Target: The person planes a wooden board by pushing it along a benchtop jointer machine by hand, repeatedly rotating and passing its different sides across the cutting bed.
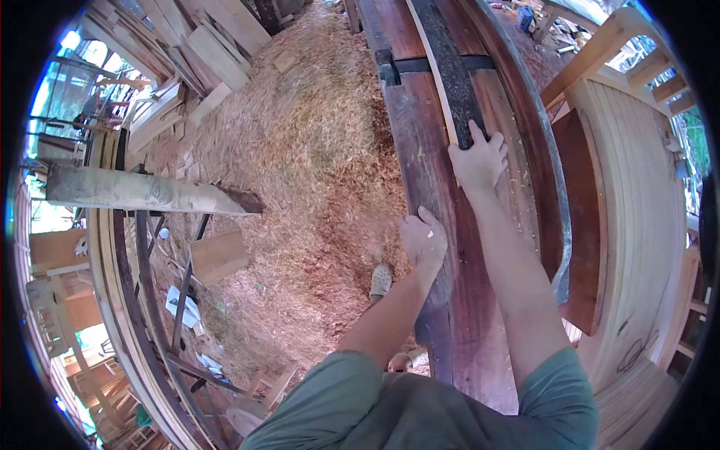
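Observation:
A long dark board (450, 67) with a pale edge lies lengthwise on a reddish-brown wooden workbench (420, 142). My right hand (480, 159) rests on the near end of that board, index finger stretched along its dark face and the other fingers apart. Lower and to the left, my left hand (425, 237) is at the bench's left edge. Its thumb points up, and its other fingers curl over the edge, partly hidden. Whether they hold anything does not show.
Wood shavings (322, 187) cover the ground left of the bench. A squared post (150, 189) juts in from the left. Planks (217, 49) lean at the upper left. Pale panelled woodwork (637, 187) stands on the right, beside a reddish panel (585, 225).

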### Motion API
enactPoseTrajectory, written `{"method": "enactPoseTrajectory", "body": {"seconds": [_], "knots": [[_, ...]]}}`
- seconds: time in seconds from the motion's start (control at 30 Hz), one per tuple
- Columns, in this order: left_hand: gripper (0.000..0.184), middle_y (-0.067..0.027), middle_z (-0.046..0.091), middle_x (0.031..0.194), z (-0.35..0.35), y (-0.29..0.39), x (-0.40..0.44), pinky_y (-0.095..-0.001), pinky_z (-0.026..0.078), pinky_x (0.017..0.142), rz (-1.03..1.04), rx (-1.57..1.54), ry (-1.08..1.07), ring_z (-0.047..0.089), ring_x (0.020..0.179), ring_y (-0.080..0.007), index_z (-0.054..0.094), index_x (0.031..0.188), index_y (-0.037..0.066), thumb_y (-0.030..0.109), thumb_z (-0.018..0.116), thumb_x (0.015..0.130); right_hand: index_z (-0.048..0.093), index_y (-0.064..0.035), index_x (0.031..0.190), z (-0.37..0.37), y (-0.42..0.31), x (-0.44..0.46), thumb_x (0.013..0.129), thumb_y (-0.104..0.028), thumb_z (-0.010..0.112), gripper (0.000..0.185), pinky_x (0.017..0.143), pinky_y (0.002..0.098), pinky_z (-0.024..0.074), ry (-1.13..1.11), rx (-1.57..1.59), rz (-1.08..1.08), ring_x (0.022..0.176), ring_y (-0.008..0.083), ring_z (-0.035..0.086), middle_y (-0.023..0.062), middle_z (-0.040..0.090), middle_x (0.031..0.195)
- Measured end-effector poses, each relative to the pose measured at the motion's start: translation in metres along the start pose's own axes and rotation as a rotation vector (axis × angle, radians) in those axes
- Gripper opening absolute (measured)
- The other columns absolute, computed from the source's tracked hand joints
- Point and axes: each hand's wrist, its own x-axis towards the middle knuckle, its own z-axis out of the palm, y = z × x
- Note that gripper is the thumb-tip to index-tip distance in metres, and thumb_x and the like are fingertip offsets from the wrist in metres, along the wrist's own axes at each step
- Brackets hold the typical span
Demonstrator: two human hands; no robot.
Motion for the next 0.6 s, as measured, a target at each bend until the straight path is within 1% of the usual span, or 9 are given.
{"method": "enactPoseTrajectory", "body": {"seconds": [0.1, 0.23, 0.3, 0.33, 0.37, 0.43, 0.47, 0.57, 0.6], "knots": [[0.053, -0.0353, 0.063, 0.109, 0.008, -0.006, 0.005, -0.0526, 0.053, 0.09, 0.035, -0.012, 0.055, 0.065, 0.1, -0.0479, 0.064, 0.093, -0.012, 0.036, 0.044, 0.105, 0.06, -0.0278, 0.144, 0.005, -0.015, 0.024, 0.075, -0.039, 0.076, 0.072, 0.111, 0.0564, 0.0371, -0.003, 0.014, -0.018, 0.128, 0.0414, 0.046, 0.0182, 0.05, 0.133], [0.052, -0.0356, 0.063, 0.106, 0.012, -0.012, 0.005, -0.0532, 0.053, 0.089, 0.129, 0.033, 0.122, 0.065, 0.098, -0.0484, 0.065, 0.09, -0.012, 0.035, 0.045, 0.104, 0.06, -0.0279, 0.143, 0.017, -0.039, 0.065, 0.076, -0.041, 0.077, 0.07, 0.108, 0.057, 0.0391, 0.018, 0.017, -0.021, 0.129, 0.0414, 0.047, 0.0181, 0.05, 0.135], [0.058, -0.0384, 0.06, 0.115, 0.005, -0.004, 0.005, -0.051, 0.048, 0.101, 0.036, 0.03, 0.014, 0.061, 0.11, -0.0506, 0.062, 0.104, -0.017, 0.036, 0.04, 0.106, 0.056, -0.0246, 0.144, 0.016, -0.055, 0.087, 0.079, -0.039, 0.075, 0.07, 0.108, 0.0571, 0.0391, 0.029, 0.02, -0.02, 0.13, 0.041, 0.047, 0.0198, 0.05, 0.135], [0.059, -0.0389, 0.06, 0.117, -0.004, 0.003, 0.005, -0.0514, 0.049, 0.099, -0.038, 0.018, -0.052, 0.062, 0.109, -0.0496, 0.063, 0.103, -0.017, 0.037, 0.039, 0.106, 0.05, -0.0156, 0.147, 0.014, -0.064, 0.095, 0.077, -0.039, 0.078, 0.079, 0.108, 0.0547, 0.042, 0.055, 0.014, 0.024, 0.129, 0.0406, 0.049, 0.0224, 0.05, 0.138], [0.059, -0.0389, 0.06, 0.117, -0.003, 0.003, 0.006, -0.0514, 0.049, 0.099, -0.033, 0.022, -0.042, 0.062, 0.109, -0.0496, 0.063, 0.103, -0.017, 0.037, 0.039, 0.106, 0.05, -0.0156, 0.147, 0.013, -0.07, 0.105, 0.077, -0.039, 0.078, 0.079, 0.108, 0.0547, 0.042, 0.057, 0.026, 0.025, 0.129, 0.0406, 0.049, 0.0224, 0.05, 0.138], [0.056, -0.0311, 0.063, 0.109, 0.003, -0.001, 0.007, -0.0545, 0.054, 0.088, -0.006, 0.072, 0.032, 0.066, 0.098, -0.0459, 0.068, 0.096, -0.01, 0.039, 0.043, 0.104, 0.052, 0.003, 0.137, 0.016, -0.066, 0.127, 0.07, -0.048, 0.085, 0.091, 0.108, 0.0497, 0.0455, -0.248, -0.064, 0.073, 0.129, 0.0418, 0.053, 0.0258, 0.055, 0.136], [0.056, -0.0311, 0.063, 0.109, 0.005, -0.006, 0.004, -0.0545, 0.054, 0.088, 0.007, 0.064, 0.021, 0.066, 0.098, -0.0459, 0.068, 0.096, -0.01, 0.039, 0.043, 0.104, 0.053, 0.0109, 0.13, 0.019, -0.064, 0.126, 0.064, -0.051, 0.088, 0.097, 0.106, 0.0463, 0.0487, -0.197, -0.076, 0.023, 0.128, 0.042, 0.056, 0.0262, 0.057, 0.134], [0.055, -0.03, 0.064, 0.109, 0.013, -0.002, 0.006, -0.0545, 0.053, 0.089, 0.021, 0.056, 0.043, 0.065, 0.1, -0.0453, 0.069, 0.1, -0.009, 0.039, 0.044, 0.103, 0.054, 0.0119, 0.129, -0.034, -0.08, 0.084, 0.062, -0.05, 0.088, 0.097, 0.107, 0.0471, 0.0487, -0.171, 0.003, 0.044, 0.129, 0.0413, 0.056, 0.0279, 0.057, 0.133], [0.055, -0.0296, 0.064, 0.109, 0.011, -0.002, 0.006, -0.0546, 0.053, 0.09, 0.003, 0.063, 0.057, 0.065, 0.1, -0.0453, 0.069, 0.1, -0.009, 0.039, 0.044, 0.103, 0.052, 0.0124, 0.131, -0.047, -0.077, 0.069, 0.062, -0.047, 0.088, 0.098, 0.108, 0.0465, 0.0479, -0.259, 0.045, 0.028, 0.13, 0.0415, 0.054, 0.0297, 0.056, 0.135]]}}
